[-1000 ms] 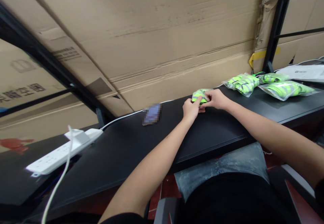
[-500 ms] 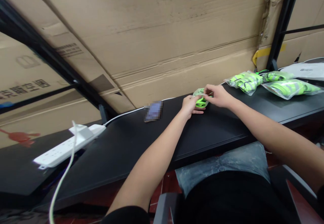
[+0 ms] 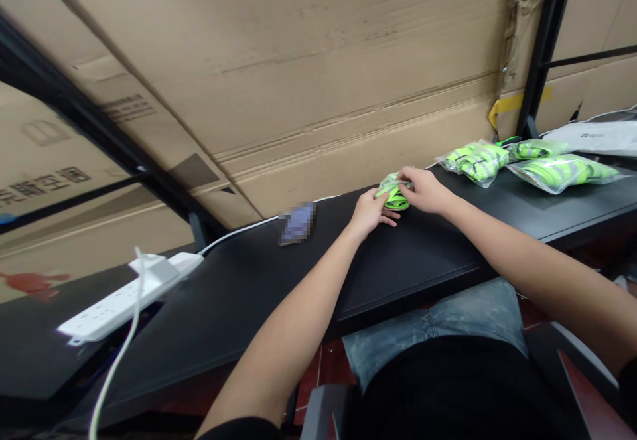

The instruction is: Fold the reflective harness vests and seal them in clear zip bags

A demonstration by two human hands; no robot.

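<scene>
Between my hands, over the black table [image 3: 403, 264], is a clear plastic bag [image 3: 393, 191] with folded neon-green fabric and pale strips inside. My left hand [image 3: 369, 213] grips it from the left, thumb on top and the other fingers partly beneath. From the right, my right hand [image 3: 421, 189] pinches the bag's upper right part, its fingers bent in close. Farther right lie similar packets: one bag of green reflective fabric [image 3: 475, 161], a small one [image 3: 540, 148] behind, and a larger one [image 3: 565, 171] in front.
A blurred-out phone-like object [image 3: 297, 223] lies left of my hands. A white power strip [image 3: 132, 297] with a plug and cable sits at the far left. Cardboard [image 3: 318, 75] stands behind the table, with black metal posts [image 3: 545, 55]. A white package [image 3: 597, 137] lies far right.
The view has shifted slightly. My left fingers under the bag have spread a little, and more of the green fabric shows between my hands. Both hands keep hold of the bag.
</scene>
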